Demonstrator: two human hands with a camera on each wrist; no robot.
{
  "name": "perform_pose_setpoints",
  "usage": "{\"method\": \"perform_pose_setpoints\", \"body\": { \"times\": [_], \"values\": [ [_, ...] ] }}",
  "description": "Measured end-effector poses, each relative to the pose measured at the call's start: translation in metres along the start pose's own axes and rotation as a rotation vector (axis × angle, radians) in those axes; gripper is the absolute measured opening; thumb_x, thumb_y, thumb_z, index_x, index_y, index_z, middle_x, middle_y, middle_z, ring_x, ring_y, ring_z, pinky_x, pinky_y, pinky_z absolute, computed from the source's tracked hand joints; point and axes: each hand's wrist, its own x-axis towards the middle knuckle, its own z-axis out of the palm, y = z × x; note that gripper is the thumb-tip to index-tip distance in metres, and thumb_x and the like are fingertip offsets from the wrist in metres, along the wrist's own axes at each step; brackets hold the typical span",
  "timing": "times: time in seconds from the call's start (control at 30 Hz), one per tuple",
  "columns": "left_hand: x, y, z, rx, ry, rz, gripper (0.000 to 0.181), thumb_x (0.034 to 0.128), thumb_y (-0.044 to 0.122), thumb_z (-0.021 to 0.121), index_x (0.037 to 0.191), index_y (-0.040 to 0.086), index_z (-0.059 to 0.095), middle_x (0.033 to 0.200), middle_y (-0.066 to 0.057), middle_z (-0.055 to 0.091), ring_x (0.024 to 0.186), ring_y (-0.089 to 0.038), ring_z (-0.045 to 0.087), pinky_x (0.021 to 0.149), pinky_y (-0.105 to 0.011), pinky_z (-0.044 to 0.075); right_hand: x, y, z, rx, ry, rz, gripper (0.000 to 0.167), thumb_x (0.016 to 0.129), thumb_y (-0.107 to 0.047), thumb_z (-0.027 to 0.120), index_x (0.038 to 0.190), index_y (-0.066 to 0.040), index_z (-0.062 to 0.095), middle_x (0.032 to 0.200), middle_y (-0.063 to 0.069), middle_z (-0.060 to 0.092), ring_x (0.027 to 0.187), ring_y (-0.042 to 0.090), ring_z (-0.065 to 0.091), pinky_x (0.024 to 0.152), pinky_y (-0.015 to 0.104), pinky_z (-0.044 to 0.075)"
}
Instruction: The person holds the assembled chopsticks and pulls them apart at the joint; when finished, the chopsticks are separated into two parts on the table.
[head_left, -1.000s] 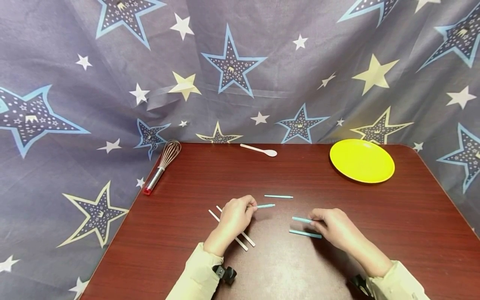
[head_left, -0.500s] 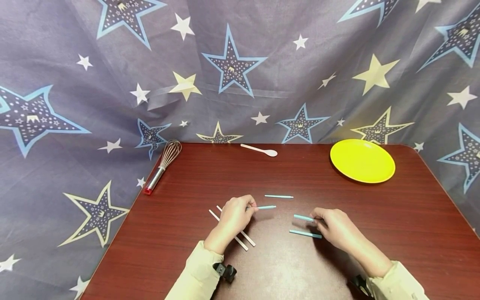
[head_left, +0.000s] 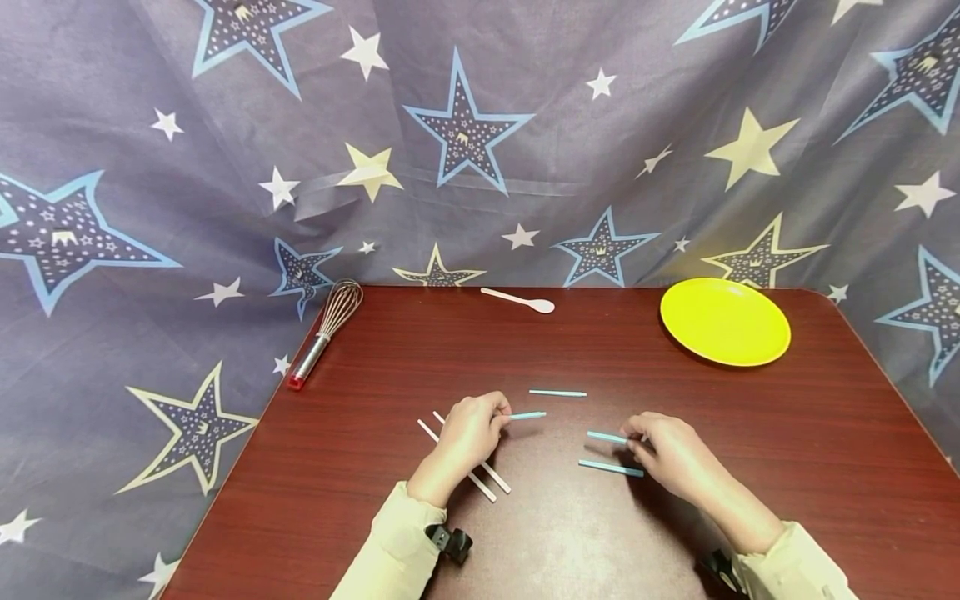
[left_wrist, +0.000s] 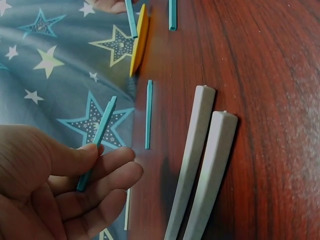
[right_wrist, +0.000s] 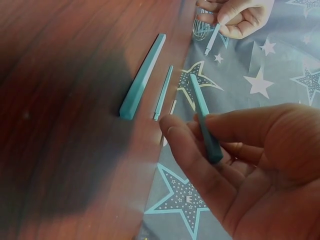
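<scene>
In the head view my left hand (head_left: 467,433) pinches a short teal chopstick section (left_wrist: 105,122) between thumb and forefinger; its narrow stepped end points right. My right hand (head_left: 671,454) pinches another teal chopstick section (right_wrist: 200,97), its slimmer end pointing left, raised off the table. The two held sections are apart. Beyond and between the hands lies a loose teal section with a stepped end (head_left: 557,392). A thicker loose teal section (head_left: 611,468) lies just in front of the right hand's piece. Two whitish chopsticks (left_wrist: 192,155) lie side by side beneath my left hand, partly hidden in the head view.
On the dark red table (head_left: 600,350), a whisk (head_left: 322,337) lies at the left edge and a white spoon (head_left: 525,301) at the back. A yellow plate (head_left: 723,323) sits at the back right. Star-patterned cloth (head_left: 420,208) hangs behind the table.
The section in my left hand has shifted slightly left since half a second ago. The right hand's section has tilted and moved only a little. The loose pieces have stayed in place.
</scene>
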Motion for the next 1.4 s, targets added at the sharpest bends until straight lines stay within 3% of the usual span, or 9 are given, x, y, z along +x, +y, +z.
{"method": "perform_pose_setpoints", "body": {
  "times": [0.3, 0.57, 1.1, 1.4],
  "values": [
    [0.000, -0.002, 0.001, -0.024, -0.025, 0.042, 0.007, 0.0906, 0.008, 0.066, 0.087, 0.013, 0.063, 0.077, 0.002, 0.071, 0.070, -0.017, 0.065, 0.064, -0.036, 0.050, 0.001, 0.000, -0.001, -0.004, -0.008, 0.001, 0.016, 0.078, 0.004, 0.072, 0.084, -0.011, 0.068, 0.079, -0.007, 0.061, 0.071, 0.012, 0.060, 0.064, 0.032, 0.049],
    [0.005, 0.000, -0.001, -0.025, -0.007, 0.075, 0.005, 0.0878, 0.010, 0.070, 0.087, 0.014, 0.067, 0.076, 0.007, 0.071, 0.071, -0.015, 0.065, 0.067, -0.037, 0.050, 0.001, 0.001, 0.001, 0.001, 0.000, -0.023, 0.018, 0.077, 0.005, 0.072, 0.086, -0.010, 0.069, 0.079, -0.004, 0.063, 0.072, 0.011, 0.058, 0.064, 0.032, 0.049],
    [0.017, -0.003, 0.006, 0.021, 0.050, 0.005, 0.009, 0.0859, 0.014, 0.071, 0.080, 0.019, 0.067, 0.072, 0.011, 0.067, 0.066, -0.014, 0.063, 0.059, -0.034, 0.048, 0.004, 0.001, 0.003, 0.010, -0.051, 0.057, 0.013, 0.079, -0.001, 0.076, 0.088, -0.009, 0.071, 0.083, -0.002, 0.069, 0.074, 0.014, 0.065, 0.066, 0.035, 0.051],
    [0.030, -0.002, 0.015, 0.073, 0.022, -0.033, 0.009, 0.0867, 0.020, 0.072, 0.079, 0.022, 0.066, 0.074, 0.010, 0.067, 0.073, -0.020, 0.066, 0.061, -0.036, 0.049, 0.005, -0.001, 0.007, -0.009, -0.067, 0.078, 0.013, 0.078, -0.002, 0.076, 0.087, -0.010, 0.071, 0.082, -0.002, 0.069, 0.075, 0.016, 0.065, 0.067, 0.038, 0.051]
  ]
}}
